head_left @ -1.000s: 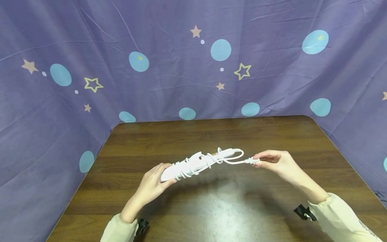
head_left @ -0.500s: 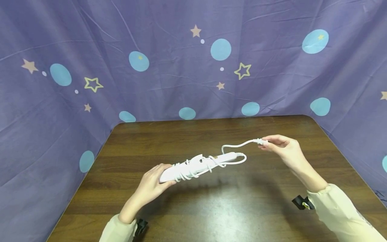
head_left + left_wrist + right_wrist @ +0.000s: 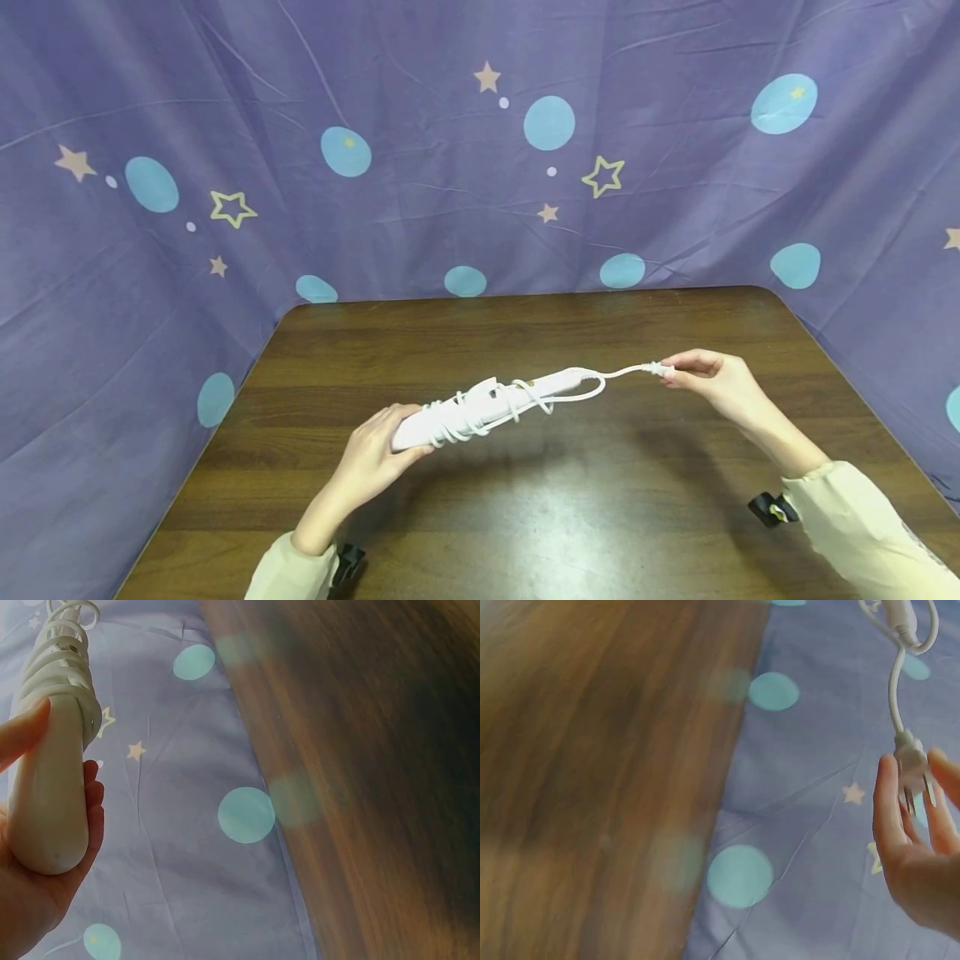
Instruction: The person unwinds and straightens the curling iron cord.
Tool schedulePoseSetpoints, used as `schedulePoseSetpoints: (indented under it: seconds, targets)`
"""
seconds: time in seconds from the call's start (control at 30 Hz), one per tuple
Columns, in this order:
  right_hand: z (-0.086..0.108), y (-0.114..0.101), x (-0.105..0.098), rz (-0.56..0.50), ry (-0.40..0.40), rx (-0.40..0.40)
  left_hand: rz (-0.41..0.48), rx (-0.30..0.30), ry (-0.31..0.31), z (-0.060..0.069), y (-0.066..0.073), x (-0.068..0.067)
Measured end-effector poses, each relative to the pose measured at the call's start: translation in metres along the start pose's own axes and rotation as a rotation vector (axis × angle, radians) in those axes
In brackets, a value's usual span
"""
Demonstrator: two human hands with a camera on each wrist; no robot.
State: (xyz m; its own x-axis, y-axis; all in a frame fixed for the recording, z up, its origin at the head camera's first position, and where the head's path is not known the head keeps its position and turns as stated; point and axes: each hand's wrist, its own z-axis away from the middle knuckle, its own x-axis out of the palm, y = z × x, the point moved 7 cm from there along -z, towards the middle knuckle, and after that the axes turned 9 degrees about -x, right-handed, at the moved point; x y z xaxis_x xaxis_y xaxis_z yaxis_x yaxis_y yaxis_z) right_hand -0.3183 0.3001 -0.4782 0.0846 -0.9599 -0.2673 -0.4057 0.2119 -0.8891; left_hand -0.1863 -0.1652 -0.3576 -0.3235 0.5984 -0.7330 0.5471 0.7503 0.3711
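A long white device (image 3: 480, 406), its own white cord wound round it in several turns, is held above the table, tilted up to the right. My left hand (image 3: 375, 454) grips its lower left end; in the left wrist view the rounded end of the device (image 3: 51, 817) lies in the palm, thumb on top. Between thumb and fingertips my right hand (image 3: 720, 387) pinches the white plug (image 3: 660, 369). A short stretch of cord runs from the plug back to the device's right end. Two metal prongs show on the plug (image 3: 911, 769) in the right wrist view.
The brown wooden table (image 3: 525, 333) lies under both hands. Behind and beside it hangs a purple curtain (image 3: 420, 217) with blue dots and stars. Black straps are at both wrists, by the cream sleeves.
My right hand has moved right with the plug, rising and then dropping a little, and more cord stretches out between plug and device. My left hand has kept its grip nearly in place.
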Motion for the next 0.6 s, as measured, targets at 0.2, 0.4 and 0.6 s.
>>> schedulePoseSetpoints:
  seconds: [0.2,0.4,0.6]
  targets:
    - [0.021,-0.074,0.015,0.171,-0.120,0.110,0.012,0.018,0.018,0.000,-0.002,0.000]
    - [0.032,-0.107,0.027,0.174,-0.201,0.080,0.000,0.004,0.025,0.000,-0.006,0.002]
    - [0.038,-0.097,0.031,0.174,-0.280,0.015,-0.004,-0.005,0.020,0.001,-0.009,0.007]
